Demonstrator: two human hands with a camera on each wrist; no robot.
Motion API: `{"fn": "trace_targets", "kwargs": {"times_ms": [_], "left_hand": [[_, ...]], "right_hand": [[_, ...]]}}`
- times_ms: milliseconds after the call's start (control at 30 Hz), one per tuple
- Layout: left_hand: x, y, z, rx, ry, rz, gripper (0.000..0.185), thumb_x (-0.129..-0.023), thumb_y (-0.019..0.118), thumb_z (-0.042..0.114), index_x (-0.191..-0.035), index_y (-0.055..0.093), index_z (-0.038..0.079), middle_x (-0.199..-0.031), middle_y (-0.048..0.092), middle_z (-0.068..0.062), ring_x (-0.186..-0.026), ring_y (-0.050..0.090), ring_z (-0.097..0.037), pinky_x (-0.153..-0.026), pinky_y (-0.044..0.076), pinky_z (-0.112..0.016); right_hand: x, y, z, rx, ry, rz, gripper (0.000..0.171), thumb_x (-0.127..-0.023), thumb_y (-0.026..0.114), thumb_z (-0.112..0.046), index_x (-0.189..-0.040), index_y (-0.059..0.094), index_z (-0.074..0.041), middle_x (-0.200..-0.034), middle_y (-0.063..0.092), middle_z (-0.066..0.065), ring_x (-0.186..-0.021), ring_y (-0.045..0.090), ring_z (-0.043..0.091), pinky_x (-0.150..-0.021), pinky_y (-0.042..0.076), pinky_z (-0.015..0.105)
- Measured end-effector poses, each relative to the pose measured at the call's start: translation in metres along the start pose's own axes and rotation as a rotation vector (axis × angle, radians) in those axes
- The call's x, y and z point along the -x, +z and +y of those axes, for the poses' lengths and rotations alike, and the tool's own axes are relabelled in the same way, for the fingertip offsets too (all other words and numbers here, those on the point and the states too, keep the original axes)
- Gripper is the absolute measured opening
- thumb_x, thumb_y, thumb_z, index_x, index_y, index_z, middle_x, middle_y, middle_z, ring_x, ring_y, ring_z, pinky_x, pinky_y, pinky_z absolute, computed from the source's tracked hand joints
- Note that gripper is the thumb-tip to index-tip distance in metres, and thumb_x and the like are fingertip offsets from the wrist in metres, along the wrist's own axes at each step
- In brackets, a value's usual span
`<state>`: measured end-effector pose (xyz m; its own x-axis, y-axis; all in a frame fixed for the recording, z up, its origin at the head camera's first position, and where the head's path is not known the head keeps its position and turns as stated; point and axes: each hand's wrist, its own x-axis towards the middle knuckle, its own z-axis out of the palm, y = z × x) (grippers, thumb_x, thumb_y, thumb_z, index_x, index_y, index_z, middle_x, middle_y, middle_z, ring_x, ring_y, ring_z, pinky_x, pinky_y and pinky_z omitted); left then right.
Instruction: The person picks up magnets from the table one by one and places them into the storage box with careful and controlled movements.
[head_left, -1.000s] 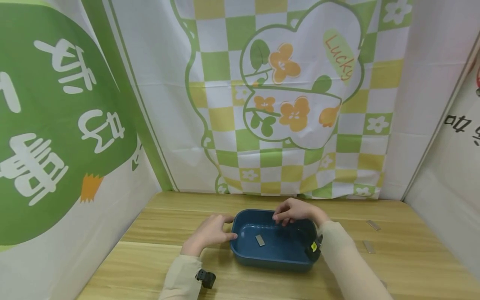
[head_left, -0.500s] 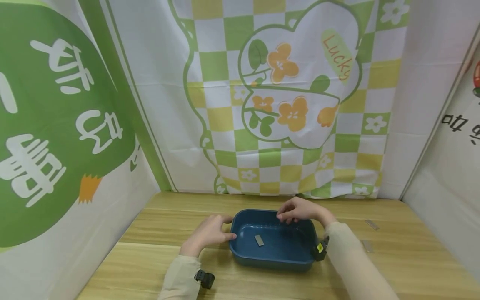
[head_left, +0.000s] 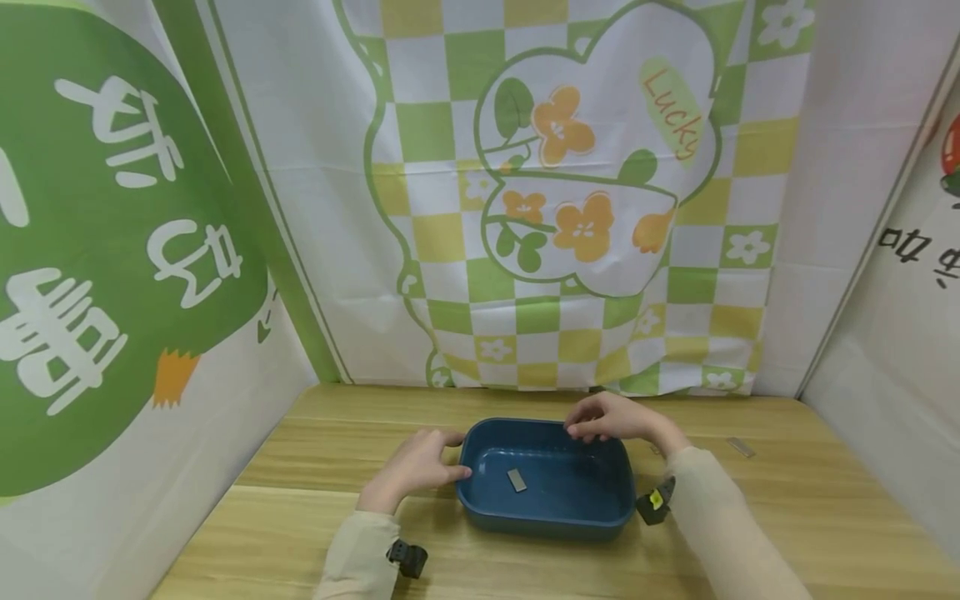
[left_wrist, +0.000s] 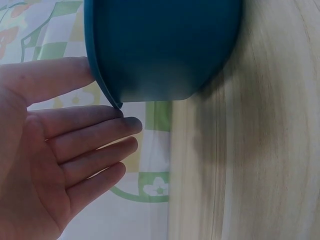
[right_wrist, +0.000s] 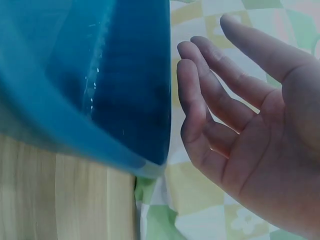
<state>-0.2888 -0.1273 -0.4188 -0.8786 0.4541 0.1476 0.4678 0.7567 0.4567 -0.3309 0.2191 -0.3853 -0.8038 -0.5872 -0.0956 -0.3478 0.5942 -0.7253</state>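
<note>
A dark blue rectangular tray (head_left: 540, 525) stands on the wooden table, and one small grey metal plate (head_left: 517, 480) lies flat inside it. My left hand (head_left: 420, 461) rests against the tray's left end. In the left wrist view the left hand (left_wrist: 90, 125) shows straight fingers, with thumb and forefinger touching the tray's rim (left_wrist: 102, 85). My right hand (head_left: 607, 419) hovers over the far rim near the right corner. In the right wrist view the right hand (right_wrist: 225, 115) is relaxed and empty, a little apart from the tray wall (right_wrist: 135, 90).
Another small metal plate (head_left: 741, 447) lies on the table (head_left: 300, 517) at the far right. Printed cloth walls close the table in at the back (head_left: 570, 208) and on both sides. A black wrist camera (head_left: 405, 557) sits on my left sleeve.
My right hand has slid to the right along the tray's far rim. The left hand, the tray and the plate inside have stayed put.
</note>
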Motion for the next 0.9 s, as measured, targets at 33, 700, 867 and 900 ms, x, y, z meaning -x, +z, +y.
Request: {"fn": "trace_targets", "kwargs": {"times_ms": [33, 700, 867, 900], "left_hand": [[0.000, 0.000, 0.000, -0.002, 0.000, 0.001, 0.053, -0.079, 0.075, 0.030, -0.124, 0.062, 0.005, -0.123, 0.064, -0.014, -0.115, 0.059, -0.034, -0.096, 0.047, -0.051], [0.000, 0.000, 0.000, 0.004, 0.002, 0.002, 0.054, -0.079, 0.074, 0.033, -0.124, 0.062, 0.006, -0.123, 0.064, -0.013, -0.115, 0.059, -0.033, -0.095, 0.048, -0.050], [0.000, 0.000, -0.001, 0.004, 0.003, 0.000, 0.054, -0.080, 0.074, 0.032, -0.125, 0.062, 0.005, -0.123, 0.064, -0.014, -0.115, 0.059, -0.034, -0.096, 0.047, -0.050], [0.000, 0.000, -0.001, 0.004, 0.004, 0.000, 0.054, -0.080, 0.074, 0.032, -0.125, 0.062, 0.005, -0.123, 0.064, -0.014, -0.115, 0.059, -0.034, -0.096, 0.047, -0.050]], "right_hand": [[0.002, -0.001, 0.001, 0.004, -0.001, 0.003, 0.034, -0.092, 0.062, -0.029, -0.115, 0.065, -0.004, -0.101, 0.069, 0.005, -0.085, 0.065, 0.018, -0.072, 0.055, 0.038], [0.031, -0.011, 0.006, 0.077, -0.030, 0.076, 0.035, -0.093, 0.061, -0.031, -0.114, 0.065, -0.004, -0.102, 0.069, 0.005, -0.085, 0.065, 0.019, -0.070, 0.054, 0.035], [0.038, -0.014, 0.009, 0.062, -0.033, 0.089, 0.034, -0.093, 0.061, -0.029, -0.115, 0.064, -0.004, -0.101, 0.069, 0.007, -0.086, 0.064, 0.021, -0.072, 0.054, 0.040], [0.040, -0.015, 0.010, 0.063, -0.034, 0.091, 0.034, -0.093, 0.061, -0.029, -0.115, 0.064, -0.004, -0.101, 0.069, 0.008, -0.087, 0.064, 0.021, -0.071, 0.054, 0.039]]}}
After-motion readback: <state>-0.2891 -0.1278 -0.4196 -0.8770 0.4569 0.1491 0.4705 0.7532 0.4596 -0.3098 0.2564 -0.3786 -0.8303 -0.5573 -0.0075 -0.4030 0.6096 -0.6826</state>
